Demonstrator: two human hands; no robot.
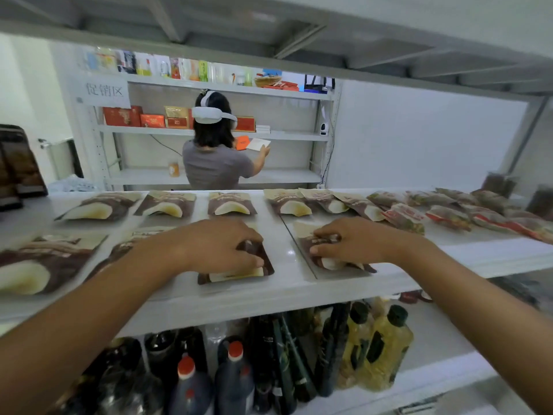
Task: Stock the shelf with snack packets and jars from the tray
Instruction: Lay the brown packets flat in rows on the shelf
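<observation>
On the white shelf [287, 290] lie two rows of flat brown snack packets with a cream window. My left hand [223, 245] rests palm-down on a front-row packet [239, 274], fingers curled over its top edge. My right hand [356, 241] presses on the neighbouring brown packet [332, 260], fingers bent around its left side. Both packets lie flat on the shelf board. The back-row packets [230, 203] lie untouched. No tray is in view.
Red and clear packets [449, 217] overlap along the shelf's right end. Dark sauce bottles [233, 381] and yellow oil bottles [380, 351] fill the shelf below. Upright brown pouches [18, 166] stand at far left. A person [215, 151] works at a rear shelf unit.
</observation>
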